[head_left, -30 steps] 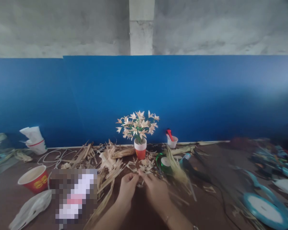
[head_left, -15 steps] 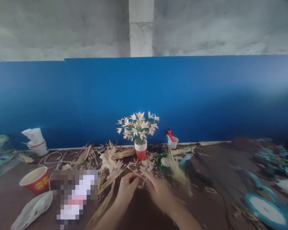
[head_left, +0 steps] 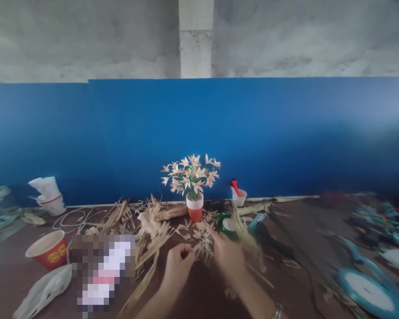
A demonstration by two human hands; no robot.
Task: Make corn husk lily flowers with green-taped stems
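My left hand (head_left: 178, 263) is closed in a pinch over the brown table, thumb against fingertips; whatever is in it is too small to make out. Beside it, my right hand (head_left: 228, 254) reaches forward with fingers stretched out, at the right edge of a pile of small pale husk pieces (head_left: 203, 241). Just behind the pile stands a red and white paper cup (head_left: 195, 212) holding a bunch of cream husk flowers (head_left: 193, 174) with green stems.
Dried corn husks (head_left: 152, 223) lie left of the pile. A green tape roll (head_left: 226, 225) and pale husk strands (head_left: 246, 237) lie right. A red paper bowl (head_left: 49, 250) stands at left, a blue ribbon spool (head_left: 369, 290) at right. Behind rises a blue partition (head_left: 252, 128).
My hands have moved apart. The right has shifted right and slightly forward to the pile's edge, while the left stays almost in place, still pinched. More of the pale pieces now shows between them.
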